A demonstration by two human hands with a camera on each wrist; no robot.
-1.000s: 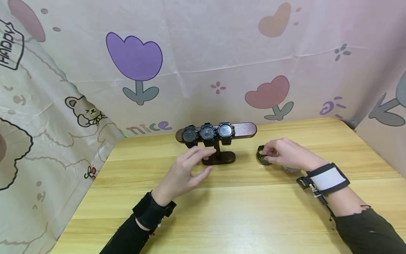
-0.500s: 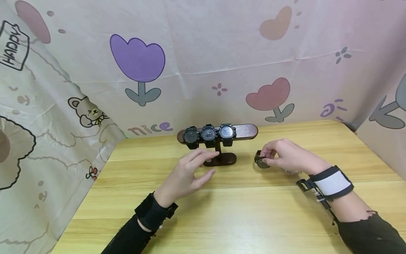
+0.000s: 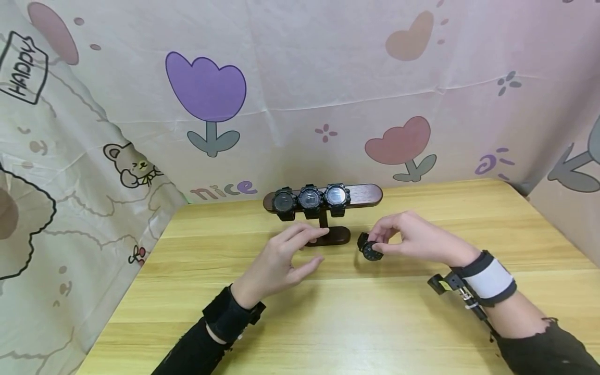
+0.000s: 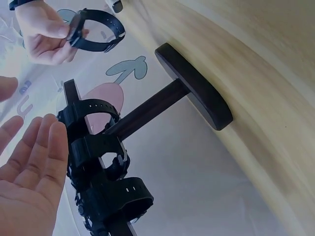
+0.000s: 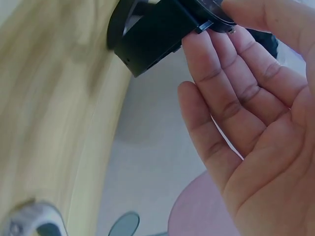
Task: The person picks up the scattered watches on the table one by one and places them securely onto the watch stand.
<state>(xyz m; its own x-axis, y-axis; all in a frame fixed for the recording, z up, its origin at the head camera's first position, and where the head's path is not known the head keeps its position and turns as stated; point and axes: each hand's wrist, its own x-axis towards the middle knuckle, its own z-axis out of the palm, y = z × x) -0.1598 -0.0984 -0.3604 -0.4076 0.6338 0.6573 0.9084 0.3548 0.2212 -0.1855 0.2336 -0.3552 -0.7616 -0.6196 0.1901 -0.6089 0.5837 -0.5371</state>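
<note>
A dark wooden T-shaped watch stand (image 3: 363, 194) stands at the back middle of the table, with three black watches (image 3: 311, 198) on the left part of its bar. My right hand (image 3: 412, 238) pinches a fourth black watch (image 3: 370, 249) just above the table, right of the stand's base (image 3: 335, 235). In the left wrist view that watch (image 4: 96, 34) hangs from the right hand's fingertips beyond the stand's bar. My left hand (image 3: 286, 258) hovers open in front of the stand's left half, holding nothing; its fingers (image 4: 42, 157) are close to the hung watches (image 4: 101, 182).
The light wooden table (image 3: 356, 323) is enclosed by a cartoon-printed cloth backdrop (image 3: 300, 99) at the back and on both sides. A wrist-worn camera strap (image 3: 487, 278) sits on my right forearm.
My right hand has lifted the black watch off the table at the right and carried it left, toward the stand's base. The left hand has barely moved.
</note>
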